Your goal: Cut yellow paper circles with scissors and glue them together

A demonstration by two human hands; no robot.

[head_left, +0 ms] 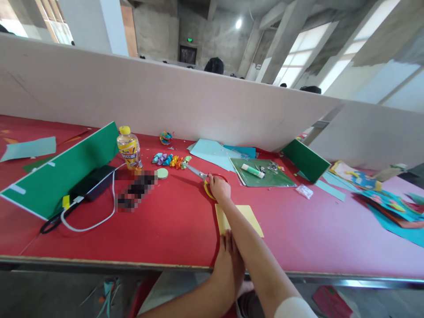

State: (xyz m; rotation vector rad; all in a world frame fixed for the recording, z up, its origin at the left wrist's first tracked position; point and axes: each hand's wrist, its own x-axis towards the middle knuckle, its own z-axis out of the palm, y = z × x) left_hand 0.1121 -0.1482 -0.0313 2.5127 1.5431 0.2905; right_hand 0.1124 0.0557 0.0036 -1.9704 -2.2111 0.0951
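Observation:
My right hand (219, 187) is closed around the handles of a pair of scissors (198, 172). The blades lie pointing away to the left, over the red tabletop, near a row of small folded paper pieces (171, 160) in several colours. Closer to me is a sheet of yellow paper (248, 218), partly covered by my right forearm. At its near edge, the fingers of my left hand (229, 251) are closed together on the paper; the thumb is hidden. My right forearm crosses above the left hand.
Left are a drink bottle (128, 150), a green board (62, 170), a black power box (94, 183) with a white cable and a round green lid (162, 173). A glue stick (252, 171) lies on a dark green pad (274, 179). Blue paper (213, 152) lies by the white partition (165, 101).

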